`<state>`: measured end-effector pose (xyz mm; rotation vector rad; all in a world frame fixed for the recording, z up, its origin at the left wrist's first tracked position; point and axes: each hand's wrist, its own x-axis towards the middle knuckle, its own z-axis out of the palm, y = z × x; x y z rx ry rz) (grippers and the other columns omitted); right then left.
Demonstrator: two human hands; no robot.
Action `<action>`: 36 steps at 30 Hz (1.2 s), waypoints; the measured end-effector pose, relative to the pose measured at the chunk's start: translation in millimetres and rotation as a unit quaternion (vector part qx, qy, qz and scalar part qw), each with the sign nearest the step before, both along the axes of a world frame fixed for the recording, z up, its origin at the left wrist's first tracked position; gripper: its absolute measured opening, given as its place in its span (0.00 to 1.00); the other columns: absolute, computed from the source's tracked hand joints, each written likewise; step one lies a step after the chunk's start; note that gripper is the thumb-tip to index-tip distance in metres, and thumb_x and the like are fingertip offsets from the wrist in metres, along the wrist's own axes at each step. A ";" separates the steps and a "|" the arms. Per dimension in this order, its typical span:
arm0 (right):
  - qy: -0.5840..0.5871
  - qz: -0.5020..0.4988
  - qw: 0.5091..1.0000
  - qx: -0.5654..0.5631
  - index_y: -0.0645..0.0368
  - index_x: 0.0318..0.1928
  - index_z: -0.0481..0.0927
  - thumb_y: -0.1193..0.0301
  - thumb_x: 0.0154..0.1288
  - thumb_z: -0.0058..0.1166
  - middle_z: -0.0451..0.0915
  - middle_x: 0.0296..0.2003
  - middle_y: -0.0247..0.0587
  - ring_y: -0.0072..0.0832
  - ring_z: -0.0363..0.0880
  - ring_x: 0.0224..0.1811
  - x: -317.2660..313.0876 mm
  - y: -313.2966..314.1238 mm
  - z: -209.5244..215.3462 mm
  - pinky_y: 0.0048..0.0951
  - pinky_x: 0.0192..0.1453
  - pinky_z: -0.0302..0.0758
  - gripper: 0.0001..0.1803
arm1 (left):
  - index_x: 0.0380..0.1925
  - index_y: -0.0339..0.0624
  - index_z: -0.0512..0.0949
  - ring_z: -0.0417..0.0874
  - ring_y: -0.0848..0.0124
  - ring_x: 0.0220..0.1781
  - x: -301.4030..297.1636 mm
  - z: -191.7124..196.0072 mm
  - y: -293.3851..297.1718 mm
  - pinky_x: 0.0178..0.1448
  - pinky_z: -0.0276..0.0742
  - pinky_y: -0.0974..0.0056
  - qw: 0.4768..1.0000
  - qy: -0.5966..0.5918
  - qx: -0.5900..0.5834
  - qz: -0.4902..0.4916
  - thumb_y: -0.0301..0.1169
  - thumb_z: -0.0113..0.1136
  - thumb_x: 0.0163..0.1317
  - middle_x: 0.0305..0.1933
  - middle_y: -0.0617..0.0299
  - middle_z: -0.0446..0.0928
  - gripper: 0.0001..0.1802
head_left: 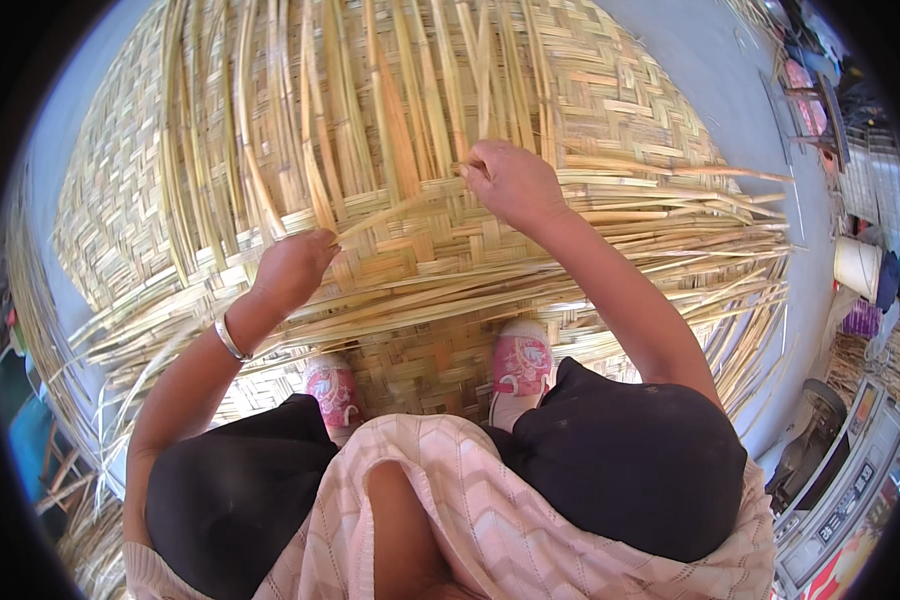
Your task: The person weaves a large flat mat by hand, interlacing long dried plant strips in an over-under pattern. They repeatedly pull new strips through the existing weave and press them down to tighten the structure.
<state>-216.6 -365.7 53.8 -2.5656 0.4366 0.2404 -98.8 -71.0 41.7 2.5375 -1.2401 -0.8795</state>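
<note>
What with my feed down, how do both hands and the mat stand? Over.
Left hand, right hand: both on one strip. Mat: partly woven, loose strips across. Pink shoes on it.

We worked in a floor-level weaving workshop, whether home or business we could not tell: a broad woven mat (630, 105) covered smooth grey floor (730, 100) beyond our right hand (515, 185), split stalks (670, 215) lay to its right, and a white bucket (857, 268) showed among clutter (805, 100) farther right.

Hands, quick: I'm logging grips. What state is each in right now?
Left hand: closed, fingers pinching a pale strip.
Right hand: closed, apparently pinching the same strip farther along.
</note>
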 end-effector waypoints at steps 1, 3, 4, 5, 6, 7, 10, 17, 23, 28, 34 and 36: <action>-0.079 0.071 0.994 -0.031 0.54 0.36 0.79 0.59 0.67 0.48 0.81 0.36 0.42 0.37 0.80 0.39 3.2 5.9 2.6 0.37 0.41 0.75 0.13 | 0.39 0.42 0.77 0.80 0.49 0.38 -1.9 6.1 -0.8 0.41 0.76 0.50 1.000 -0.009 -0.002 -0.008 0.39 0.52 0.66 0.35 0.50 0.79 0.12; -0.244 0.204 0.944 -0.092 0.55 0.38 0.79 0.59 0.69 0.46 0.80 0.36 0.42 0.39 0.79 0.40 10.9 19.5 8.0 0.38 0.42 0.75 0.14 | 0.41 0.42 0.79 0.81 0.50 0.37 -3.9 20.0 -4.9 0.41 0.77 0.51 0.999 -0.028 -0.001 -0.023 0.38 0.52 0.67 0.35 0.49 0.80 0.13; -0.174 0.222 0.958 -0.045 0.55 0.39 0.79 0.59 0.69 0.46 0.80 0.36 0.42 0.40 0.79 0.40 11.6 28.9 10.4 0.39 0.42 0.75 0.14 | 0.41 0.43 0.79 0.81 0.50 0.37 -3.2 26.7 -8.3 0.40 0.77 0.51 0.999 -0.023 -0.019 -0.015 0.39 0.52 0.66 0.35 0.49 0.81 0.13; -0.136 0.242 0.961 0.005 0.54 0.40 0.79 0.58 0.69 0.46 0.80 0.35 0.42 0.41 0.78 0.39 10.6 39.5 12.1 0.39 0.42 0.75 0.14 | 0.42 0.43 0.80 0.82 0.50 0.36 -1.6 32.3 -12.1 0.40 0.78 0.52 0.999 -0.018 -0.036 -0.006 0.39 0.53 0.66 0.35 0.50 0.81 0.14; -0.088 0.259 0.960 0.053 0.54 0.41 0.79 0.58 0.69 0.46 0.79 0.35 0.41 0.42 0.78 0.39 10.6 48.0 13.2 0.40 0.42 0.75 0.15 | 0.42 0.43 0.80 0.82 0.51 0.36 0.2 37.2 -15.5 0.40 0.78 0.52 0.998 -0.012 -0.054 0.002 0.39 0.53 0.66 0.35 0.50 0.82 0.14; -0.066 0.248 0.964 0.067 0.53 0.42 0.79 0.58 0.69 0.46 0.79 0.35 0.41 0.42 0.78 0.39 10.5 53.4 13.9 0.40 0.41 0.75 0.14 | 0.41 0.41 0.81 0.83 0.52 0.36 2.0 41.4 -17.4 0.41 0.79 0.55 0.997 0.009 -0.074 0.017 0.40 0.57 0.64 0.35 0.49 0.82 0.14; 0.023 0.216 0.972 0.092 0.52 0.42 0.78 0.58 0.69 0.46 0.79 0.34 0.41 0.43 0.77 0.39 7.1 54.6 12.0 0.40 0.41 0.74 0.14 | 0.42 0.39 0.81 0.84 0.53 0.36 4.8 45.9 -16.2 0.43 0.79 0.57 0.993 0.081 -0.085 0.031 0.40 0.61 0.62 0.36 0.49 0.83 0.16; 0.073 0.175 0.981 0.042 0.52 0.39 0.76 0.59 0.68 0.43 0.80 0.36 0.44 0.46 0.78 0.40 -9.6 0.0 -3.8 0.43 0.44 0.74 0.13 | 0.39 0.41 0.79 0.83 0.54 0.41 19.5 33.0 43.7 0.48 0.77 0.55 0.998 0.020 0.027 0.052 0.36 0.60 0.61 0.38 0.54 0.82 0.12; 0.076 0.118 0.987 0.074 0.57 0.42 0.76 0.63 0.70 0.48 0.78 0.34 0.46 0.44 0.76 0.36 -34.2 -37.2 -12.3 0.36 0.42 0.73 0.11 | 0.32 0.46 0.75 0.80 0.56 0.35 78.5 30.8 143.7 0.53 0.72 0.52 0.985 -0.150 0.071 0.048 0.35 0.54 0.63 0.32 0.57 0.80 0.06; 0.089 0.063 0.986 0.126 0.56 0.39 0.77 0.61 0.68 0.46 0.79 0.33 0.45 0.47 0.77 0.37 -51.0 -45.7 -23.2 0.40 0.42 0.72 0.12 | 0.40 0.45 0.75 0.78 0.59 0.46 163.3 60.4 233.1 0.55 0.70 0.52 0.918 -0.365 0.152 0.006 0.32 0.51 0.64 0.40 0.57 0.79 0.08; 0.135 0.043 0.981 0.129 0.59 0.37 0.75 0.63 0.69 0.47 0.76 0.27 0.44 0.42 0.75 0.30 -53.3 -54.6 -25.6 0.36 0.38 0.71 0.12 | 0.44 0.45 0.75 0.75 0.60 0.56 254.2 141.0 277.1 0.58 0.69 0.54 0.825 -0.514 0.236 0.004 0.17 0.48 0.55 0.48 0.59 0.76 0.17; 0.123 0.037 0.977 0.173 0.59 0.36 0.74 0.64 0.69 0.48 0.75 0.25 0.44 0.40 0.73 0.28 -52.1 -55.6 -25.8 0.35 0.37 0.71 0.11 | 0.45 0.46 0.75 0.72 0.61 0.59 266.4 161.5 273.9 0.59 0.68 0.55 0.791 -0.579 0.199 0.019 0.17 0.49 0.54 0.51 0.59 0.74 0.19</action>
